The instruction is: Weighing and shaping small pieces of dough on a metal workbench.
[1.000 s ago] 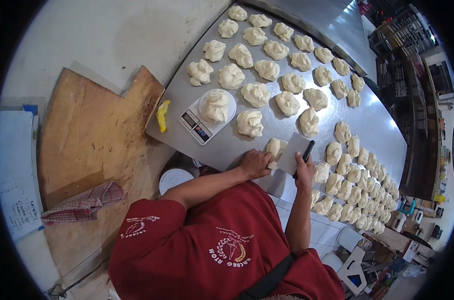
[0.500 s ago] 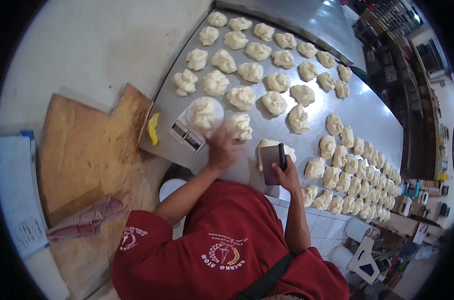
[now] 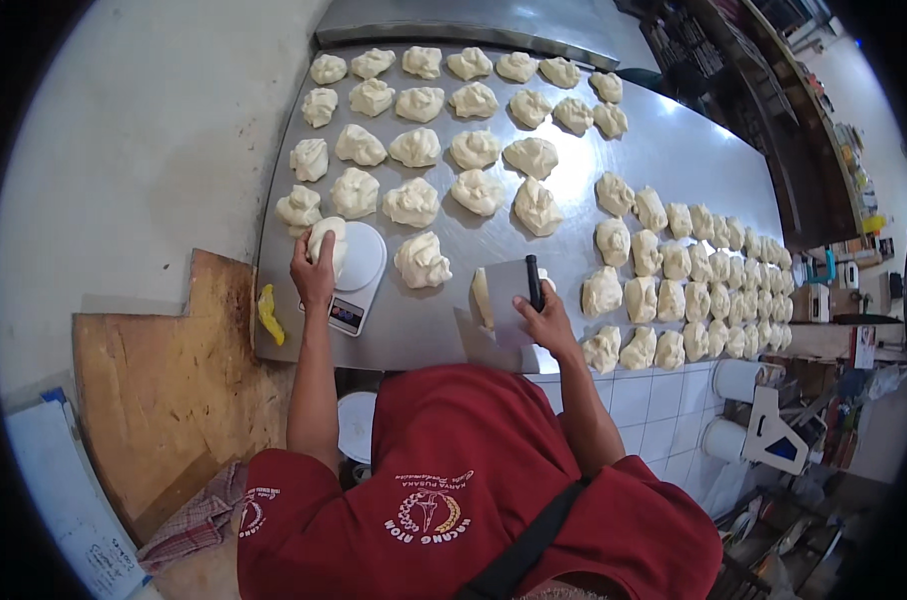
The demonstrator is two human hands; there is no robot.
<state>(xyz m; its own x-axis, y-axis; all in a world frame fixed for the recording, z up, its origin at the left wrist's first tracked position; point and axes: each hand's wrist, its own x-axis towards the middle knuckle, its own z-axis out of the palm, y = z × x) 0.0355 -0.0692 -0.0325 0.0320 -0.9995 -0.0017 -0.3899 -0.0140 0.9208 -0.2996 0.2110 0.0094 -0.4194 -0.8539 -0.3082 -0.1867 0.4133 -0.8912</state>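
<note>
My left hand [image 3: 315, 272] is closed around a lump of pale dough [image 3: 329, 243] at the left side of the round plate of a white kitchen scale [image 3: 367, 258]. Whether the lump is fully clear of the plate I cannot tell. In my right hand [image 3: 548, 322] is a dough scraper [image 3: 510, 303], a wide flat blade with a black handle. Behind its blade lies a piece of dough [image 3: 482, 297], mostly hidden. A single dough lump [image 3: 424, 261] sits on the steel table between the scale and the scraper.
Rows of dough lumps [image 3: 411, 203] spread over the far left of the metal table [image 3: 686, 152]. Smaller pieces [image 3: 642, 299] stand in tight rows at the right. A yellow item [image 3: 270, 314] rests at the left edge, near a wooden board [image 3: 164, 370]. White buckets [image 3: 726, 440] are below right.
My left hand has moved from the scale's right side onto the dough lump and gripped it, shifting it left on the plate. My right hand still holds the scraper. The view has turned.
</note>
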